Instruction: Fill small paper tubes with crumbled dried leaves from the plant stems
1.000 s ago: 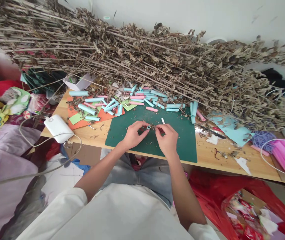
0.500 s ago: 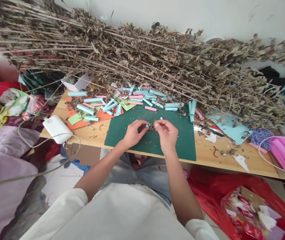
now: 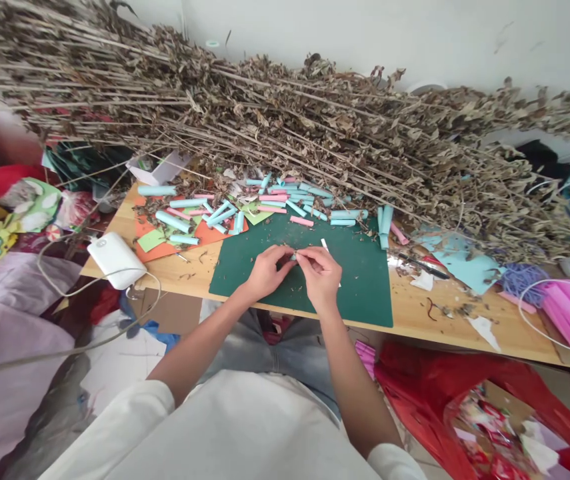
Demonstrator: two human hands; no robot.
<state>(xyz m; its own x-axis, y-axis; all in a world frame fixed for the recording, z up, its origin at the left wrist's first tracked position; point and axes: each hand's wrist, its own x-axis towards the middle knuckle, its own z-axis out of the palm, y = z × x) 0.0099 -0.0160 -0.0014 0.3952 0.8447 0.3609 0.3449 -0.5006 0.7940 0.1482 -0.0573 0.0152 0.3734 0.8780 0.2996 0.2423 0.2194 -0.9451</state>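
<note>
Over a dark green cutting mat (image 3: 359, 293), my left hand (image 3: 268, 272) is closed around a small light-blue paper tube (image 3: 293, 257), most of it hidden by the fingers. The thumb and fingertips of my right hand (image 3: 321, 272) are pinched at the tube's open end; whatever they hold there is too small to make out. Beside the right hand a thin white strip (image 3: 325, 245) lies on the mat. Crumbs of dried leaf are scattered around both hands. Behind the mat lie several rolled blue paper tubes (image 3: 349, 215) and pink paper tubes (image 3: 301, 221).
A large heap of dried leafy stalks (image 3: 285, 127) spans the back of the wooden table (image 3: 469, 320). At the left edge sits a white power bank (image 3: 116, 259) with a cable. A black pen (image 3: 429, 269) and purple yarn (image 3: 523, 279) lie right. Below hangs a red bag (image 3: 415, 380).
My right hand has moved left, from the mat beside the tube to the tube's end, so both hands now meet. The white strip is now more exposed.
</note>
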